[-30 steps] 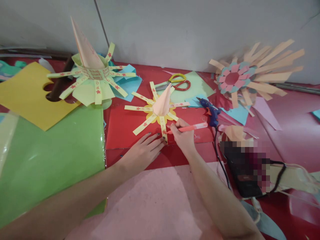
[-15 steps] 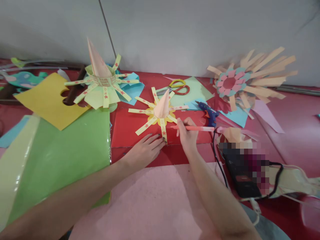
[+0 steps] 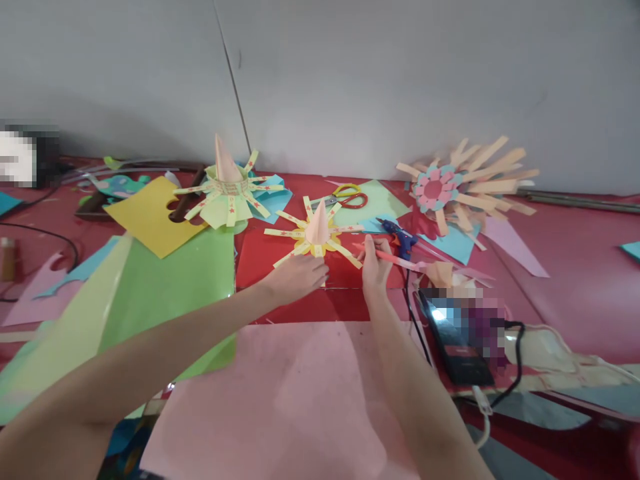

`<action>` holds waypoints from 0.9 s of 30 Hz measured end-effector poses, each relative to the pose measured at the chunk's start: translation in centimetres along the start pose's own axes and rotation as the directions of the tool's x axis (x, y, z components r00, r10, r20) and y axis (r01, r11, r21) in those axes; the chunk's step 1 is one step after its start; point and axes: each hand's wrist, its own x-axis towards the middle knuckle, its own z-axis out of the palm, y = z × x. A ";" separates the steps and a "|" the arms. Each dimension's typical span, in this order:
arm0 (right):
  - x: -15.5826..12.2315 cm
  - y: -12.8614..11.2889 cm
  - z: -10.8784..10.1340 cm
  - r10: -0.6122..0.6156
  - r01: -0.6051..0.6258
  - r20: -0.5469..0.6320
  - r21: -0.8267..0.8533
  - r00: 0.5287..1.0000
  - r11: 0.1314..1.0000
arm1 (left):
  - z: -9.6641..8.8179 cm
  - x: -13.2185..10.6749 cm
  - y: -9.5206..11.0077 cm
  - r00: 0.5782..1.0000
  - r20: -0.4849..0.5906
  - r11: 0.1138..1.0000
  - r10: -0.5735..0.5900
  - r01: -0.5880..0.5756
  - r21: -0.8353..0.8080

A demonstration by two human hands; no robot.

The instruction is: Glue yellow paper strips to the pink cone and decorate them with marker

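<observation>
A yellow flower-shaped paper craft [image 3: 317, 232] with a pale pink cone in its middle lies on a red sheet; its strips carry red stars and writing. My left hand [image 3: 301, 275] is closed at its front edge with curled fingers, covering part of the front strips. Just right of the craft, my right hand [image 3: 376, 268] grips a pink marker [image 3: 400, 259], whose tip points left toward a strip. Behind the craft lie scissors [image 3: 345, 195] with yellow and red handles. A blue glue gun [image 3: 399, 237] rests beyond my right hand.
A similar cone craft [image 3: 231, 183] stands back left, near yellow paper [image 3: 160, 217] and green sheets [image 3: 175, 287]. At back right is a craft with long peach strips [image 3: 493, 177]. A phone [image 3: 457, 347] and cables lie right. The grey wall [image 3: 350, 87] borders the table.
My left hand has gone from flat with spread fingers to curled at the craft's front. The marker has tilted, its tip slightly higher. The camera view has shifted.
</observation>
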 end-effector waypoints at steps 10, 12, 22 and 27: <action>0.8 -0.4 -0.9 0.040 -0.033 -0.097 0.069 0.994 0.997 | -6.9 5.8 -5.3 0.726 -0.273 0.775 -0.631 0.570 -0.274; 1.0 -0.3 -1.1 0.046 -0.037 -0.108 0.081 0.993 0.996 | -6.2 6.4 -5.7 0.721 -0.238 0.756 -0.651 0.590 -0.282; 1.6 -0.2 -1.2 -0.138 0.128 -0.355 -0.052 0.925 0.990 | -8.0 7.0 -5.5 0.710 -0.291 0.767 -0.642 0.592 -0.246; 2.0 0.2 -1.6 -0.238 0.207 -0.406 -0.119 0.882 0.971 | -11.9 6.9 -4.2 0.759 -0.423 0.856 -0.495 0.510 -0.086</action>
